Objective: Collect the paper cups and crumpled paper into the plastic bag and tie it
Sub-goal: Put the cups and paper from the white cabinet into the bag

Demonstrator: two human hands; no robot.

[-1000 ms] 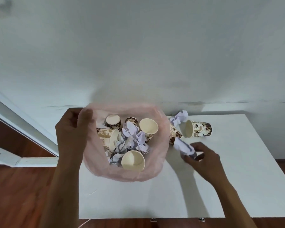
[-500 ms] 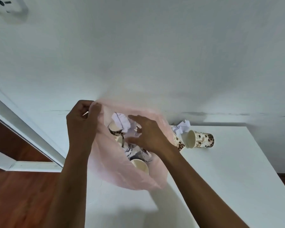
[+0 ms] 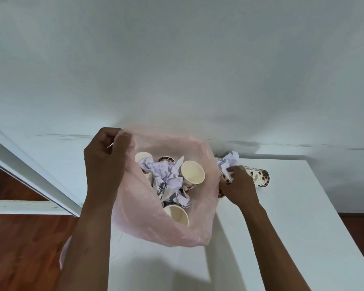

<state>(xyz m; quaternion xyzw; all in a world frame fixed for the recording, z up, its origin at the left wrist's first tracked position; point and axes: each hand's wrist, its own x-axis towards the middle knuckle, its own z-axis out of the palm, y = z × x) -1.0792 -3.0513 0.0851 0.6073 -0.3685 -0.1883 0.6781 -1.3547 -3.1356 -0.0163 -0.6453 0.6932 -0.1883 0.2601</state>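
Pink plastic bag [image 3: 156, 223] rim is gripped by the left hand [image 3: 105, 156]; crumpled paper [image 3: 228, 162] (beside the bag, on the tabletop [image 3: 292, 227]) is pinched by the right hand [image 3: 239, 185].

The bag [image 3: 147, 223] mouth gapes wide from above, though cups [image 3: 192, 172] and crumpled paper [image 3: 166, 175] fill it. On the table [image 3: 303, 227], the near and right side lies bare. The wall [image 3: 177, 70] closes off the far edge.

Plain room (home?): white table [image 3: 292, 217], wood floor [image 3: 19, 248], bare wall [image 3: 177, 70].
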